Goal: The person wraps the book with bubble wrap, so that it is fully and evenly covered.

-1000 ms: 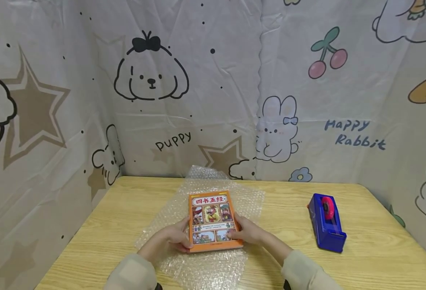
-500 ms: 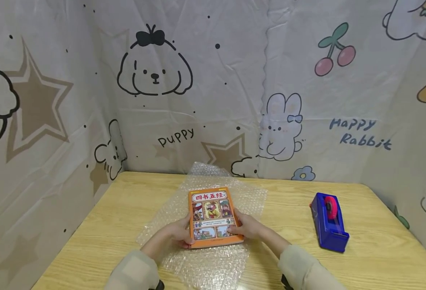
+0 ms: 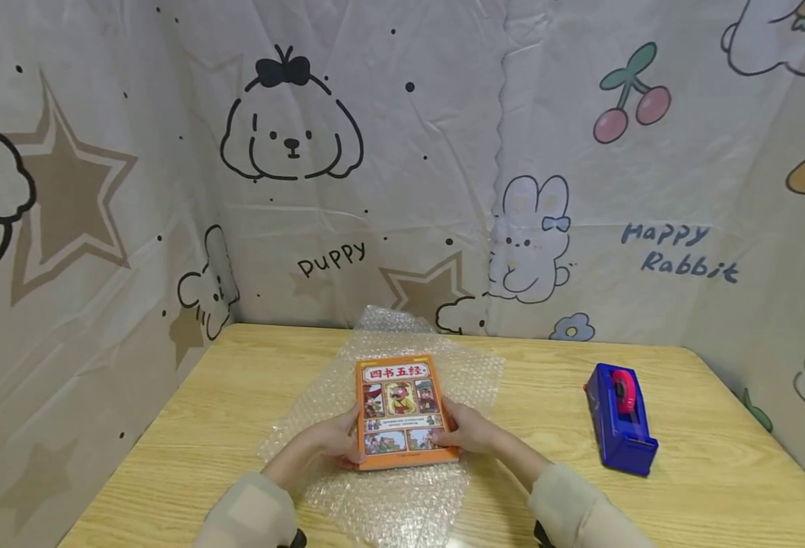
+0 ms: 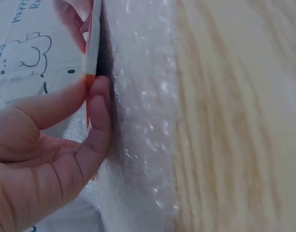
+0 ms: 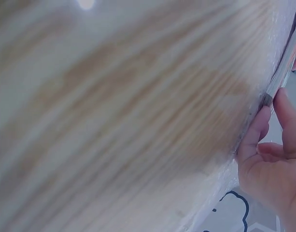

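Observation:
An orange comic-style book with red Chinese characters across its cover lies face up over a sheet of bubble wrap. My left hand pinches its lower left side. On the right side, my right hand grips it with the thumb on the cover. In the left wrist view, the thumb and curled fingers of the left hand close on the book's edge, with the fingers just over the wrap. The right wrist view has the right hand pinching the page edge. Fingertips beneath the book are partly hidden.
A blue tape dispenser with a pink-red roll stands at the right of the wooden table. The bubble wrap's far corner reaches the table's back edge. Patterned cloth hangs behind and at the sides.
The head view has shifted slightly, so everything sits a little differently in frame. Both hands keep hold of the book over the wrap, with hardly any movement.

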Demonstrator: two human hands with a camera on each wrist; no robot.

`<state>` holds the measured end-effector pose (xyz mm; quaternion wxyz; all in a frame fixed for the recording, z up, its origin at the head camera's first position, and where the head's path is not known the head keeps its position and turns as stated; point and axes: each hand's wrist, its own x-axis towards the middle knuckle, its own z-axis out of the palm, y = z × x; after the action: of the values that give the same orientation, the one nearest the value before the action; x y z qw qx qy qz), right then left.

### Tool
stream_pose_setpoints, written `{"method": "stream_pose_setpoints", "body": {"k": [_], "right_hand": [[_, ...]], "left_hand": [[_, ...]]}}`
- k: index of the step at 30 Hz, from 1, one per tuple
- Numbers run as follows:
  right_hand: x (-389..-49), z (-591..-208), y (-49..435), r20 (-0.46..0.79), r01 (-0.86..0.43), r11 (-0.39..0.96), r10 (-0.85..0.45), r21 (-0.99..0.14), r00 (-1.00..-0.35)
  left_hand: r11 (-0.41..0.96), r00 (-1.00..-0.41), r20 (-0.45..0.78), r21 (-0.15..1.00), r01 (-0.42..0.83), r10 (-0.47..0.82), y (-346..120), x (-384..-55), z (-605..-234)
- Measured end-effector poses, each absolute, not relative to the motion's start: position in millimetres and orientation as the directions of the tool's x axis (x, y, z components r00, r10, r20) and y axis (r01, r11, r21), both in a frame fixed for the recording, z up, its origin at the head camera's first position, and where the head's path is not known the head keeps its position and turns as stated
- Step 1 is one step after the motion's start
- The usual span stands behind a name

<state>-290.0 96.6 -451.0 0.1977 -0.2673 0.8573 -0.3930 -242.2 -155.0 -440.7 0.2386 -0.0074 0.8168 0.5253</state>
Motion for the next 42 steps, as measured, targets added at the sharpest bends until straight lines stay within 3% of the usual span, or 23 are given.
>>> {"method": "stream_pose_setpoints", "body": {"k": [5,13,22,27,33,38,42], "right_hand": [[-289,-452,93,-0.117,-0.322,0.579,-0.594,-0.749,-0.796],[-290,-453,93,-0.088,-0.382,0.595,-0.611,-0.707,-0.787],[-292,-453,96,-0.093,-0.366,0.608,-0.591,-0.705,-0.802],[-292,-452,94,-0.095,-0.379,0.611,-0.601,-0.695,-0.794],[-290,-450,98,-0.072,-0.406,0.539,-0.661,-0.738,-0.747],[-282,-447,107,-0.024,-0.478,0.438,-0.756,-0.762,-0.654],[-269,-442,115,-0.068,-0.485,0.420,-0.805,-0.767,-0.589]], "left_hand": [[0.506,-0.917,-0.350,0.836,-0.213,0.193,-153,-236,-436],[0.740,-0.956,-0.240,0.671,-0.037,0.170,-155,-236,-428],[0.744,-0.938,-0.166,0.657,0.125,0.304,-174,-239,-437],[0.731,-0.928,-0.162,0.667,0.148,0.336,-179,-237,-440],[0.739,-0.937,-0.147,0.658,0.145,0.315,-181,-232,-443],[0.753,-0.944,-0.160,0.647,0.120,0.288,-179,-229,-444],[0.768,-0.943,-0.161,0.628,0.130,0.292,-177,-233,-444]]}}
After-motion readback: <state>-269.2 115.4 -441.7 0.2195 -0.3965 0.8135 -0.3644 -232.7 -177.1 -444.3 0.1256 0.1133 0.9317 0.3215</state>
